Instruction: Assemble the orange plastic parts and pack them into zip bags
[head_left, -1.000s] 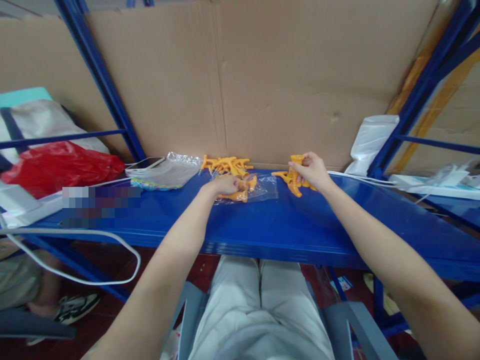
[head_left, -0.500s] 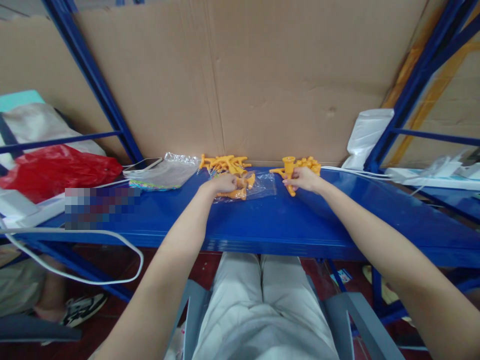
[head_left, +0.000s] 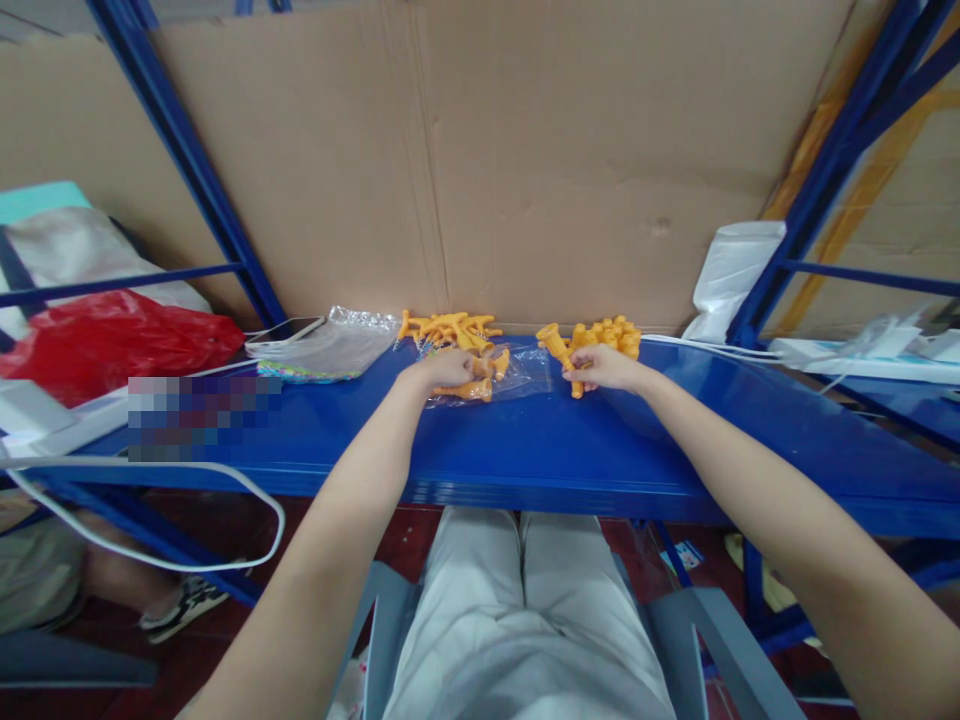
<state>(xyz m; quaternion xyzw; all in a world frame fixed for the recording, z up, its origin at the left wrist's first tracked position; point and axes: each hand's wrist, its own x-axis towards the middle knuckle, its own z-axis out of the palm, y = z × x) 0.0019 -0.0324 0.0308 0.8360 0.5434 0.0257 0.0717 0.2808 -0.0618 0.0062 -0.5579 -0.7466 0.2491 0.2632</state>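
My right hand (head_left: 606,367) is closed round a yellow plastic piece (head_left: 555,345) with a flared, cup-like end, which tilts up to the left. Beside and behind that hand lies a pile of similar yellow pieces (head_left: 619,332). My left hand (head_left: 448,368) is closed at the left end of a clear plastic bag (head_left: 534,372). Several yellow pieces (head_left: 480,388) lie in or on this bag, and I cannot tell which. Its fingertips are partly hidden among them. Just behind are yellow branching parts (head_left: 454,325) with small metal chains.
Flat clear bags (head_left: 352,345) lie on the blue table (head_left: 525,450) at the left, near a red plastic bag (head_left: 127,335). A white pouch (head_left: 739,275) leans at the right post. Cardboard (head_left: 562,170) stands behind. Another person's leg (head_left: 112,570) shows lower left.
The yellow piece in my right hand has tipped from upright to leaning left, showing more of the pile behind. My left hand stays nearly still. The other person's foot has shifted right.
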